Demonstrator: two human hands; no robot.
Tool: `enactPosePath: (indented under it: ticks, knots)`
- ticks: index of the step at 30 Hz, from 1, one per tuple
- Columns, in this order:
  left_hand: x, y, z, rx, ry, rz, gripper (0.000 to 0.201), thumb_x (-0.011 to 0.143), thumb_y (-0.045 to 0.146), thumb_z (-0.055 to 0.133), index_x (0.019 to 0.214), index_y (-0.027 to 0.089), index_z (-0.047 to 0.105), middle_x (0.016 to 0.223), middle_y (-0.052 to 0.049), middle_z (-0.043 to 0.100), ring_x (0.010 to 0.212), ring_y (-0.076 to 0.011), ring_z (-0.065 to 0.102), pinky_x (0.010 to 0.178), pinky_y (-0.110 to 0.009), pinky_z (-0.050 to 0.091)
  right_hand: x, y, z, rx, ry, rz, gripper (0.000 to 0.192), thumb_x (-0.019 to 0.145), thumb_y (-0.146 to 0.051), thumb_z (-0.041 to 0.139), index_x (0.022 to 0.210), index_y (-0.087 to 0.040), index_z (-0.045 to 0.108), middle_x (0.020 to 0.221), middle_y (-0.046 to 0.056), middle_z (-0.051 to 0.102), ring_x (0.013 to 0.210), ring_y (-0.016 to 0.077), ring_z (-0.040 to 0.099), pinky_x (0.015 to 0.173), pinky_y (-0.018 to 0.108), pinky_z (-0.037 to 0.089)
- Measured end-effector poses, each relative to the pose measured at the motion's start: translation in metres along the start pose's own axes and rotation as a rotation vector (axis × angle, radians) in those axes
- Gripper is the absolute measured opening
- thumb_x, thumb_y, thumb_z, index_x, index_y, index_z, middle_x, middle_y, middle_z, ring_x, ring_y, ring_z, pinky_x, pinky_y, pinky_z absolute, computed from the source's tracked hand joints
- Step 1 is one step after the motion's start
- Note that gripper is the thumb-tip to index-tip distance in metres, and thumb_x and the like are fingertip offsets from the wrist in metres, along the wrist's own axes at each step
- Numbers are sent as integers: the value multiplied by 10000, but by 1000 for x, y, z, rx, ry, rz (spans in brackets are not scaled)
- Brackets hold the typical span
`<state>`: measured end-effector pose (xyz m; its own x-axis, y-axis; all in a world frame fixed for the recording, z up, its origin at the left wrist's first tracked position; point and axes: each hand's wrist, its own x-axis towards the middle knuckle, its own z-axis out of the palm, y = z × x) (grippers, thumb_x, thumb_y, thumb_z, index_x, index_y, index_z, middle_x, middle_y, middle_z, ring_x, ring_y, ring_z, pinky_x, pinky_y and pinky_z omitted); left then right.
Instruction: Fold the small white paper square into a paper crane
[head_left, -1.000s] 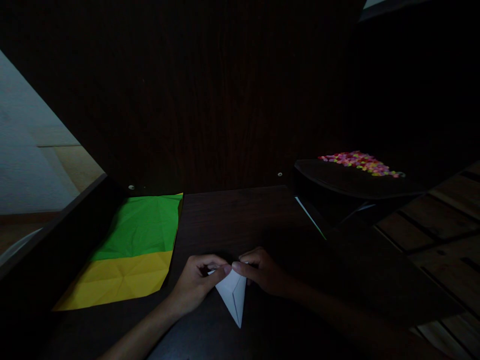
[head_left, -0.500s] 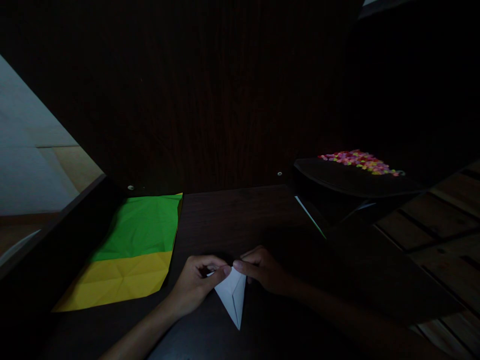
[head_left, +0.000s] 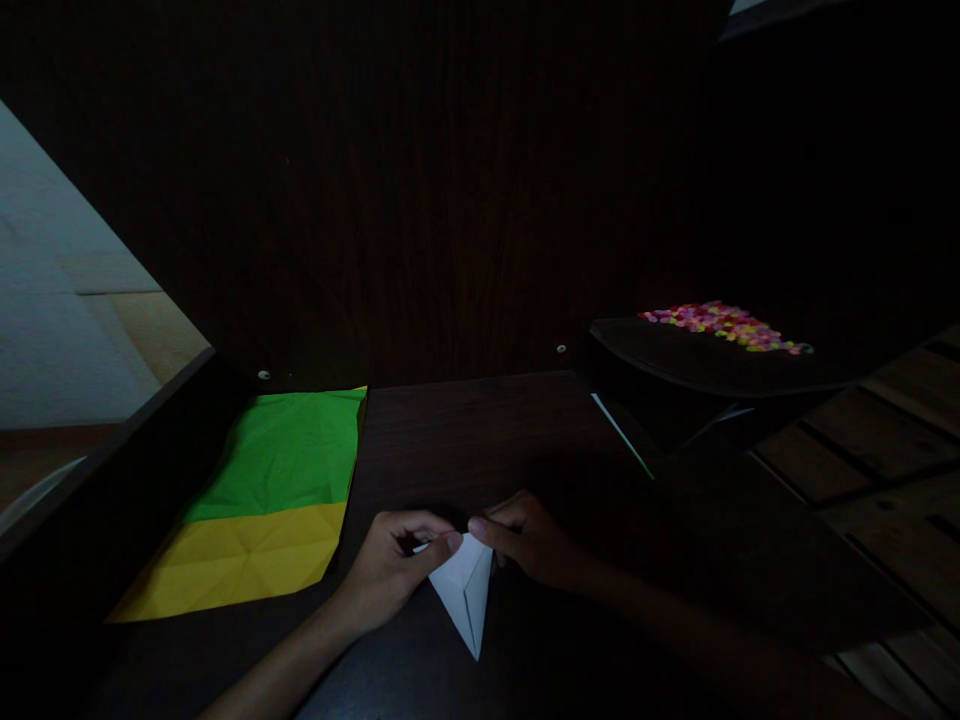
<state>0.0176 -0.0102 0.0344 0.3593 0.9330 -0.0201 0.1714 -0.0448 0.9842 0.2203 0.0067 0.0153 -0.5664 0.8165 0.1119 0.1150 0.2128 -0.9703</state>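
A white sheet folded into a narrow pointed triangle (head_left: 466, 592) lies on the dark wooden table (head_left: 480, 440), its tip toward me. My left hand (head_left: 394, 565) pinches its upper left edge with thumb and forefinger. My right hand (head_left: 529, 540) presses its upper right corner, fingertips almost meeting the left hand's. The top of the white paper is hidden under my fingers.
A creased green sheet (head_left: 289, 450) overlaps a yellow sheet (head_left: 240, 560) to the left. At the right stands a dark tray (head_left: 675, 360) with several small colourful pieces (head_left: 724, 325). A dark wooden panel rises behind. A paper edge (head_left: 622, 435) shows beneath the tray.
None beyond a slight shift of my right fingertips along the paper's top edge.
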Motion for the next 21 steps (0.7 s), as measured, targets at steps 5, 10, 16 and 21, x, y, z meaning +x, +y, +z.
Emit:
enactPosePath:
  ticks: [5,10,16,21]
  knots:
    - [2,-1,1,5,1,2,240,805,334,672,710,124,740,650,-47,709,582,-147,600,545,-221,441,0,2,0,-8,0,-13,586,945,-534,454,507,-155,542,486,-11,521,462,95,490,480,214,346]
    - [2,-2,1,7,-2,11,229,807,317,665,710,123,740,649,-47,711,580,-144,597,547,-221,439,1,1,0,5,1,-32,604,938,-560,447,484,-165,511,462,-20,488,451,94,469,465,213,333]
    - [1,-3,0,16,2,-1,237,805,329,672,713,122,743,651,-49,712,579,-147,598,547,-224,443,0,0,0,6,1,-31,604,939,-561,446,494,-161,525,471,-14,506,456,97,480,478,214,355]
    - [1,-1,0,15,6,2,244,803,344,677,709,129,741,651,-48,711,586,-153,604,555,-230,449,0,2,1,16,19,-7,587,936,-542,465,498,-158,537,467,-14,514,450,94,480,473,209,350]
